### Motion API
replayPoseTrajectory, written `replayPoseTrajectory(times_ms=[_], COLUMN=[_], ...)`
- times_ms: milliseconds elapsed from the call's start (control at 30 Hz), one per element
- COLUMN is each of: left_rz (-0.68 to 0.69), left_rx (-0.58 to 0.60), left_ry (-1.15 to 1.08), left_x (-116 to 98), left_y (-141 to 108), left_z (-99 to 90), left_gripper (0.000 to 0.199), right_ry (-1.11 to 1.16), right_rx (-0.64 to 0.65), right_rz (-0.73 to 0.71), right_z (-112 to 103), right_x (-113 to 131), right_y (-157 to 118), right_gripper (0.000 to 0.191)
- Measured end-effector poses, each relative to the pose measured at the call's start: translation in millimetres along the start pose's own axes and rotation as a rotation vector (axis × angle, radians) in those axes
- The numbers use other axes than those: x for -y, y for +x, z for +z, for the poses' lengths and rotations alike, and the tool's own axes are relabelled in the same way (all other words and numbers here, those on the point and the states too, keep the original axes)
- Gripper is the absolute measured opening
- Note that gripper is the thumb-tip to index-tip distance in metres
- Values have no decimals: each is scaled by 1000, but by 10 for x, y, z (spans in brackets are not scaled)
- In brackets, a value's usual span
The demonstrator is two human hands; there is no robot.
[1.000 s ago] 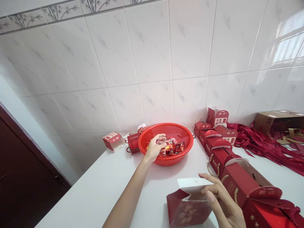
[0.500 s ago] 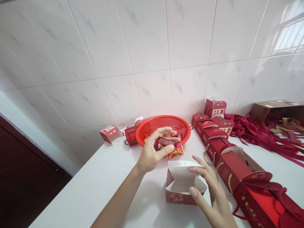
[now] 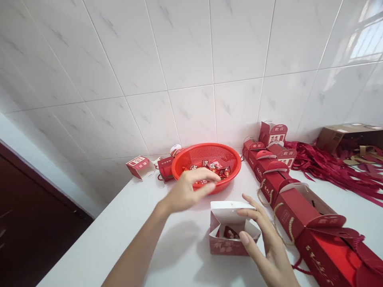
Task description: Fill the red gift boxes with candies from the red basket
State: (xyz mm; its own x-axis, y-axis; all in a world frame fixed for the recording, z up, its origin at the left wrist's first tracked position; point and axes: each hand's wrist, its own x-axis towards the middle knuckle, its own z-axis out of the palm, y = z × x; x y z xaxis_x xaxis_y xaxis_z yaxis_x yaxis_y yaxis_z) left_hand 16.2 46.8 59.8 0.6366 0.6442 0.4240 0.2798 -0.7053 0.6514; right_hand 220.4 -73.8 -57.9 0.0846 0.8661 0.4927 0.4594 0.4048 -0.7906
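Observation:
A small red paper gift box (image 3: 229, 246) with a white inside stands open on the white table. Dark red wrapped sweets (image 3: 231, 232) lie inside it. My right hand (image 3: 266, 239) grips the box's right side, thumb at the front rim and fingers by the raised back flap. My left hand (image 3: 191, 187) hovers at the near rim of a red plastic basket (image 3: 206, 149), fingers stretched and thumb apart, with nothing in it. Several wrapped candies (image 3: 220, 169) sit in the basket, partly hidden behind that hand.
Along the right runs a row of red gift boxes (image 3: 295, 209) with rope handles. Behind them are a heap of dark red ribbons (image 3: 326, 165) and a cardboard box (image 3: 332, 139). Left of the basket stand small red boxes (image 3: 139, 167). A tiled wall (image 3: 191, 107) closes the back.
The red packets that my left hand held are out of it, and dark red sweets now show inside the gift box. My left hand has shifted slightly left. My right hand stays put.

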Motion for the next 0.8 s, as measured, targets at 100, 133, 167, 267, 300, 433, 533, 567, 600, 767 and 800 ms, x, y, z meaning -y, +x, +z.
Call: replayPoseTrajectory(times_ms=[100,133,167,267,300,433,533,567,600,767,800], left_rz=[-325,-407,-493,-685,-722,-718,-655,-644,-639,-653,-657], left_rx=[158,285,402,617,657,728,673,659,655,705,714], left_ry=[208,294,356,442,456,558,627,639,648,631,622], left_x=[391,521,639,882,926,1012,1090,1121,1152,1208,1199], left_y=[189,263,339,553,613,754,762,755,747,726,726], left_z=[-271,-330,-365,-338,-296,-75,49,73,87,77,71], left_gripper=[24,23,22,22,26,46,50,48,45,32,32], right_ry=[55,70,80,68,57,71,91,90,87,92,97], right_rx=[-40,-57,-68,-54,-39,-59,-105,-110,-111,-97,-96], right_rz=[58,71,77,40,23,36,57,52,47,39,42], right_z=[30,37,42,35,30,35,63,70,74,63,60], right_x=[58,72,76,37,16,-3,46,62,73,78,75], right_y=[-15,-16,-15,-6,-4,-2,-5,-6,-5,1,2], right_gripper=[29,29,28,28,28,30,32,32,32,30,30])
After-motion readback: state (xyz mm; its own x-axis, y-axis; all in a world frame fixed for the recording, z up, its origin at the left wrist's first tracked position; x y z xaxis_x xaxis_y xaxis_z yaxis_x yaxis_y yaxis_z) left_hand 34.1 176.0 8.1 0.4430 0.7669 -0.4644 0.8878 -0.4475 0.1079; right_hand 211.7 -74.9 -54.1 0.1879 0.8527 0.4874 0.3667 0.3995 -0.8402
